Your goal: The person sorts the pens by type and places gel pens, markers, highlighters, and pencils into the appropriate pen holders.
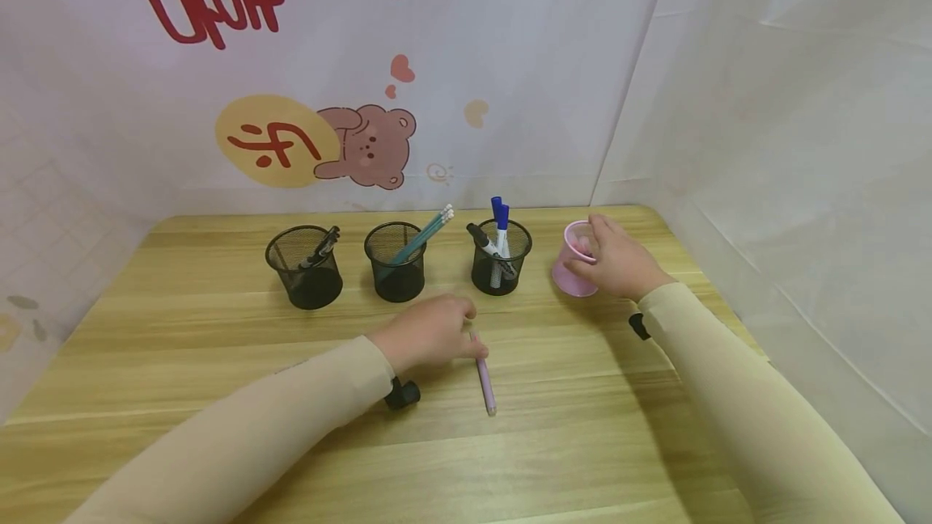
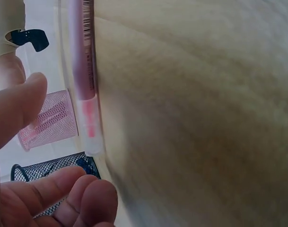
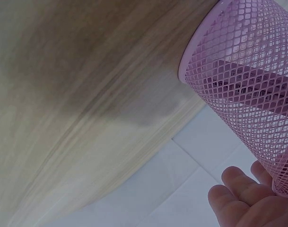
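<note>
My left hand (image 1: 429, 331) hovers around the near end of a pink-purple pen (image 1: 486, 388) lying on the table. In the left wrist view the thumb (image 2: 30, 94) and fingers (image 2: 94, 194) are spread apart, and the pen with its clear, pink-tinted tip lies beyond them. At the right, my right hand (image 1: 622, 261) holds a pink mesh pen cup (image 1: 571, 275) at its rim, thumb toward me. Seen from the right wrist, the fingers (image 3: 243, 187) reach past the rim, and a dark pink-purple pen (image 3: 257, 87) shows through the mesh.
Three black mesh cups stand in a row along the back: one with black pens (image 1: 313, 291), one with teal pencils (image 1: 399, 281), one with blue and black markers (image 1: 495, 275). White cloth (image 1: 510, 47) hangs behind the wooden table (image 1: 582, 443) and at its sides.
</note>
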{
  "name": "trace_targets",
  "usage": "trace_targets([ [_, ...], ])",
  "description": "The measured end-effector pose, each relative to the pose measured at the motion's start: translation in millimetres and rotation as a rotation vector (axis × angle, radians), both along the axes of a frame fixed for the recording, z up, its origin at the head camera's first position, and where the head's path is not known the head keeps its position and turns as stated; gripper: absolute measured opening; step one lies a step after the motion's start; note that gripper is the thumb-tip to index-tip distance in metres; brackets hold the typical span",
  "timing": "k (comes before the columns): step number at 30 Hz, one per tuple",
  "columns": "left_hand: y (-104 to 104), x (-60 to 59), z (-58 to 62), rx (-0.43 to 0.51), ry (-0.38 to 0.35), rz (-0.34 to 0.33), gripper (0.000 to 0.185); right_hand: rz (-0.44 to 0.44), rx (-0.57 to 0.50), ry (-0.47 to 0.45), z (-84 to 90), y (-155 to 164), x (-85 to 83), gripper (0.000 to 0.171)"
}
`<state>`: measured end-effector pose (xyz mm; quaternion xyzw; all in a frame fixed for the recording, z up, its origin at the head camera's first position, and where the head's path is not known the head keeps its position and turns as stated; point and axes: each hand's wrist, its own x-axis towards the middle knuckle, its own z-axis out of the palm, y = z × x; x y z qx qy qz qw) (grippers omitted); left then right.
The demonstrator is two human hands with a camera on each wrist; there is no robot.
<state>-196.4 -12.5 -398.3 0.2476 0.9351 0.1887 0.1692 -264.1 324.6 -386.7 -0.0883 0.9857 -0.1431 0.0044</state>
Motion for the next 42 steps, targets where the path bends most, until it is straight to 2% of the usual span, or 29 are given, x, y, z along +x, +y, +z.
trace_targets([
  [7, 5, 1.3, -4.7, -0.039, -0.014, -0.033, 0.053, -0.002, 0.003, -0.006, 0.3, 1, 0.4, 0.103],
  [14, 11, 1.6, -9.6, -0.084, -0.003, -0.045, 0.059, 0.003, 0.002, -0.007, -0.3, 1, -0.2, 0.104],
  [21, 15, 2.7, -9.4, -0.046, -0.055, -0.015, 0.053, -0.002, -0.006, -0.004, 0.0, 0, -0.3, 0.105],
  [29, 16, 2.6, -9.4, -0.026, -0.060, -0.023, 0.042, 0.002, -0.009, -0.003, -0.7, 0, -0.5, 0.106],
  [38, 15, 0.9, -11.1, -0.009, -0.088, 0.008, 0.035, -0.010, -0.016, -0.009, -0.3, 0, 0.2, 0.104],
  [42, 14, 2.0, -8.7, 0.031, -0.122, 0.038, 0.034, -0.010, -0.015, -0.016, -1.4, 0, -0.2, 0.106],
])
